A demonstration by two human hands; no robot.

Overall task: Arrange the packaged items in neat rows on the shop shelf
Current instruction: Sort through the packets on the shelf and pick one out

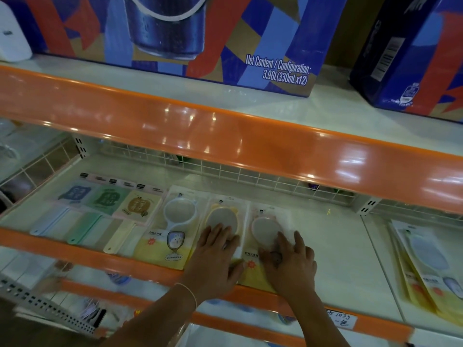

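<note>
**Both hands flat on 2 packaged mirrors at the shelf front**

2 packaged hand mirrors lie side by side on the white shelf (333,236), near its orange front lip. The yellow-framed mirror pack (225,219) sits at 9 o'clock of the pink-framed mirror pack (265,229), their edges touching or nearly so.

The left hand (215,259) lies palm down on the yellow-framed pack, fingers straight and slightly spread, tips pointing to 12 o'clock onto the mirror face. The right hand (290,261) rests palm down on the pink-framed pack, fingers spread, thumb toward 9 o'clock; a ring shows on 1 finger. Both forearms come in from 6 o'clock, and the left wrist wears a thin bracelet.

At 9 o'clock of the hands lies a blue-framed mirror pack (172,221), then 3 comb packs (100,209) in a row. At 3 o'clock, well apart, a loose pile of mirror packs (426,266) lies askew. Large drink cartons (200,33) stand on the shelf above.
</note>
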